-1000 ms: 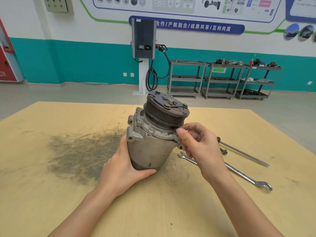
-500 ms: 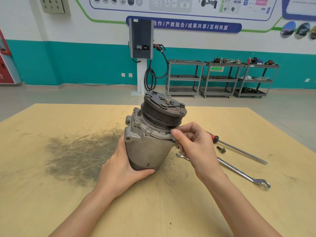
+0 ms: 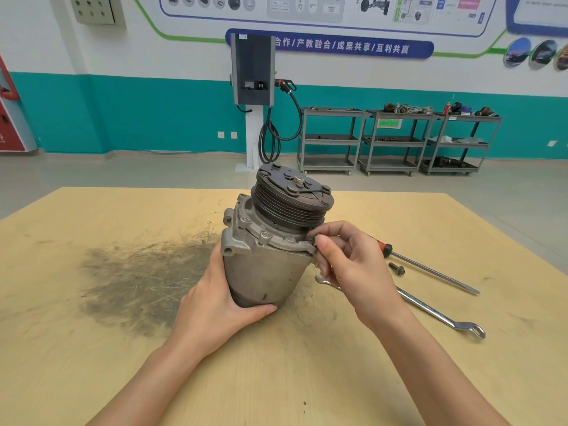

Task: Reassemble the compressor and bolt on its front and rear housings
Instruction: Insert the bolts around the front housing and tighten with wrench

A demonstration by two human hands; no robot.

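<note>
- Right now the right hand [image 3: 353, 265] pinches thumb and forefinger at the rim of the grey ribbed front housing [image 3: 270, 236], apparently on a bolt head seated in a lug there; the bolt itself is too hidden to confirm.
- Probably it is being started by finger so the thread catches squarely before a tool goes on.
- Meanwhile the left hand [image 3: 215, 305] wraps the lower body of the dull grey cast-metal compressor [image 3: 261, 272], a firm, full grip that keeps it tilted on the tan wooden counter [image 3: 92, 364] against the turning.
- Its black grooved pulley [image 3: 289, 201] faces up, leaving the flange reachable.
- Just beside the working hand lie a long silver combination wrench [image 3: 430, 309], a loose dark bolt [image 3: 397, 269] and a red-handled screwdriver [image 3: 430, 270], likely kept close for the next fasteners.
</note>
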